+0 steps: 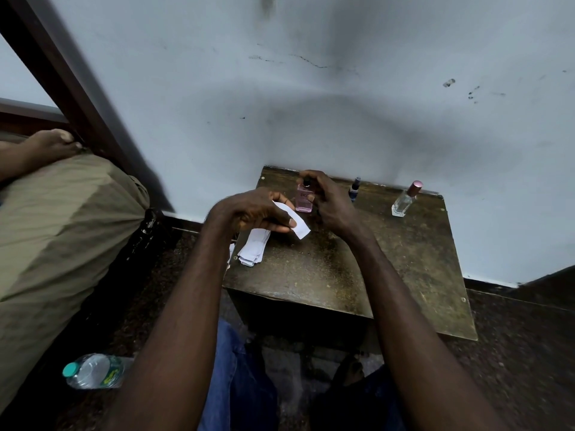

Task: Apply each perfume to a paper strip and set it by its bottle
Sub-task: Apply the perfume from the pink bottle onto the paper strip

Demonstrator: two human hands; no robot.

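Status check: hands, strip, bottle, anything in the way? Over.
Left hand pinches a paper strip by the pink bottle. Right hand grips that bottle, fingers curled over its top. Spare strips, blue bottle, clear bottle off to the sides; nothing between.

You face a pale blue-grey painted wall, scuffed with dark smudges and dimly lit, with a small worn dark-brown wooden table pushed against it. Beneath you is a dark speckled floor, edged by a dark skirting band. A dark brown wooden post slants up at your left.
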